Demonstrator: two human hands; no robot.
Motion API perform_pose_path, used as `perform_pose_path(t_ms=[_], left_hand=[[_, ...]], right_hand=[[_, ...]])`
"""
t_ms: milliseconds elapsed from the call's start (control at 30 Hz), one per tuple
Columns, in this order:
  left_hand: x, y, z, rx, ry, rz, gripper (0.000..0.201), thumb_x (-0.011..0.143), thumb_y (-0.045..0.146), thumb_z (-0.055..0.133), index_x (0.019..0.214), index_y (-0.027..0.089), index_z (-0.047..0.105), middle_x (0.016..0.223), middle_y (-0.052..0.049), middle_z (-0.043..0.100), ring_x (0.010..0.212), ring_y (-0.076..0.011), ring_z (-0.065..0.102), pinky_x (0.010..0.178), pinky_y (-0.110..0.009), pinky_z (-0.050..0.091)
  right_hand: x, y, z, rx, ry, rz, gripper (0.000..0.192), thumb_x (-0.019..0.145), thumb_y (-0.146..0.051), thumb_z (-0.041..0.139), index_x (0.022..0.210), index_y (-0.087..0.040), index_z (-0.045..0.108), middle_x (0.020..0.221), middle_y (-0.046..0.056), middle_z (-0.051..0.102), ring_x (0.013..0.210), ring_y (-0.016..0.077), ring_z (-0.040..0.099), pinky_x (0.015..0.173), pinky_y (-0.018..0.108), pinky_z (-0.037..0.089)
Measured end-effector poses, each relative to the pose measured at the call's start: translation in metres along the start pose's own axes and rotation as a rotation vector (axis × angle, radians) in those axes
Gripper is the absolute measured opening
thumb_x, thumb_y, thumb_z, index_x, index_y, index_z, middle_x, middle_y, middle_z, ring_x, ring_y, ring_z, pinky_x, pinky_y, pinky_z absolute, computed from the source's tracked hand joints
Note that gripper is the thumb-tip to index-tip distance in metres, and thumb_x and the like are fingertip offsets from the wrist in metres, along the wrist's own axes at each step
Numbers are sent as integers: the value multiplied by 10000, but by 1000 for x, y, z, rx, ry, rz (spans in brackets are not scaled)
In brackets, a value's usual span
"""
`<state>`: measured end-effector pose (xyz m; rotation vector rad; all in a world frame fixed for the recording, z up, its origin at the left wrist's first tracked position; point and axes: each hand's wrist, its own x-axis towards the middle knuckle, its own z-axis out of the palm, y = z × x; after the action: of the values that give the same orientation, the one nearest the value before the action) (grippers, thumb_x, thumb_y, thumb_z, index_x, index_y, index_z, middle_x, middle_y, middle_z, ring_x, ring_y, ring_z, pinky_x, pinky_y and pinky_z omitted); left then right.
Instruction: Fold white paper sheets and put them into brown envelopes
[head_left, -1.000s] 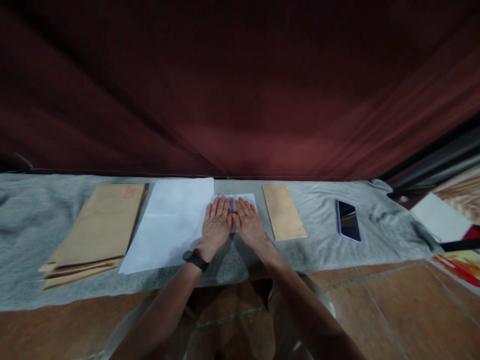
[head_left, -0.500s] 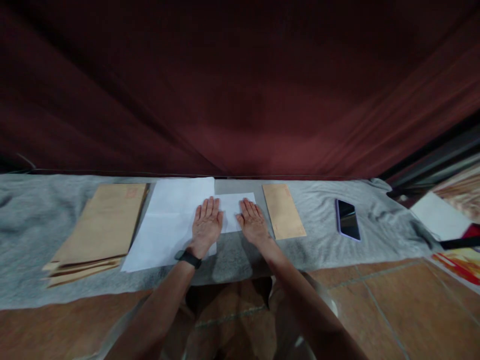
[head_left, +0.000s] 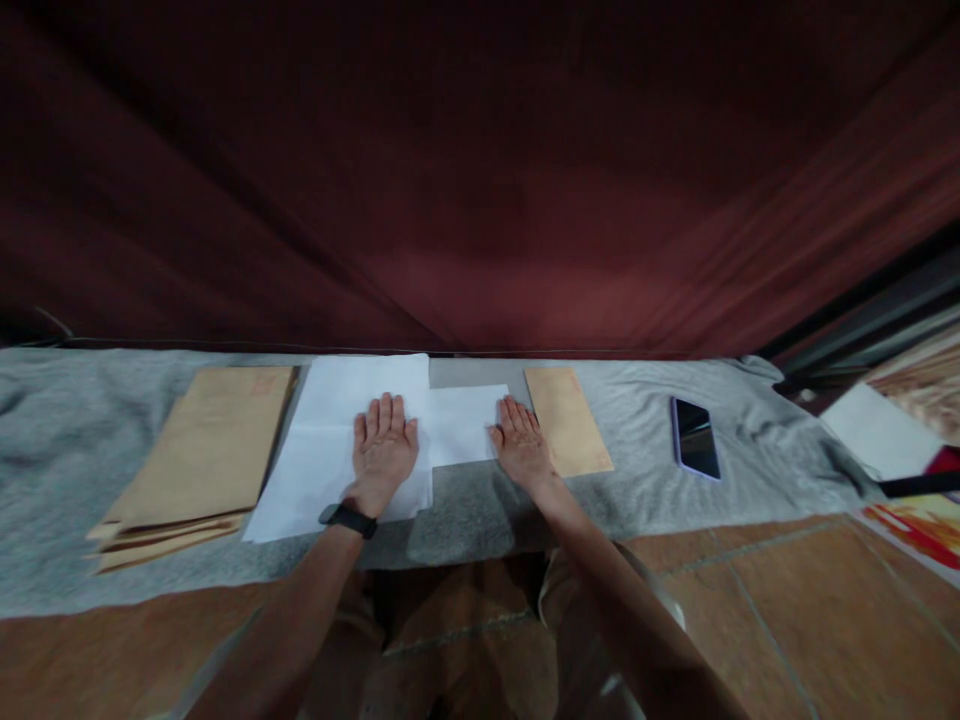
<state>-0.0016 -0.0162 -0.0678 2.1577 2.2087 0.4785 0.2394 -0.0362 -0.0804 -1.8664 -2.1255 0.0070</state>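
One phone (head_left: 695, 438) – one single envelope (head_left: 566, 421) – two hands (head_left: 384, 447).

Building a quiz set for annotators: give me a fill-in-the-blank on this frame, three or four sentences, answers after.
1. The left hand lies flat on the large ____ sheet.
2. The watch sits on the ____ wrist.
3. The right hand rests at the folded paper's right edge, beside a single ____ envelope.
4. The phone lies on the ____ cloth.

Missing words: white; left; brown; grey

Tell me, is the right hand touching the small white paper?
Touching. In the head view the right hand lies flat with its fingers over the right edge of the small white paper, no gap showing between them.
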Motion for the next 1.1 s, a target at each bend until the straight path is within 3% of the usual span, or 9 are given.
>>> perform_pose_path(t_ms=[167,300,433,733,933,1100], left_hand=[[1,20,-9,-60,47,114,620,1001,345,261,1549,64,332,1627,-168,306,1540,-310,191,1244,-538,153],[-3,50,-7,-101,-67,284,575,997,299,279,1537,131,384,1618,-95,356,1541,-272,200,1250,-504,166],[-5,63,2,-69,-134,290,569,987,259,280,1524,122,408,1602,-100,386,1529,-279,237,1245,-509,180],[-2,41,10,-34,-83,153,599,992,320,284,1534,80,373,1618,-156,323,1526,-271,251,1242,-490,190],[-3,22,1,-30,-32,86,630,971,324,295,1500,0,402,1588,-219,354,1505,-304,299,1231,-484,216],[-4,4,-13,-10,-12,-15,622,942,322,333,1462,8,465,1546,-230,428,1454,-370,375,1195,-550,259]], right_hand=[[6,-9,-7,61,-23,-6,536,1053,-326,339,1524,-80,402,1585,150,383,1481,265,353,1212,464,299],[13,-29,-6,140,-58,-104,517,1054,-314,320,1531,-133,402,1603,96,365,1497,215,323,1230,439,280],[17,-42,0,174,-91,-151,497,1060,-291,306,1511,-130,436,1586,90,402,1485,190,345,1240,403,267],[9,-26,9,71,2,-101,552,1061,-388,359,1545,-124,368,1598,113,367,1489,234,339,1224,438,274],[5,-12,7,29,28,-74,569,1059,-381,364,1535,-69,373,1583,151,386,1473,264,365,1212,448,290],[2,-2,5,23,40,-51,559,1058,-367,343,1530,-71,384,1572,168,400,1471,267,369,1199,467,310]])
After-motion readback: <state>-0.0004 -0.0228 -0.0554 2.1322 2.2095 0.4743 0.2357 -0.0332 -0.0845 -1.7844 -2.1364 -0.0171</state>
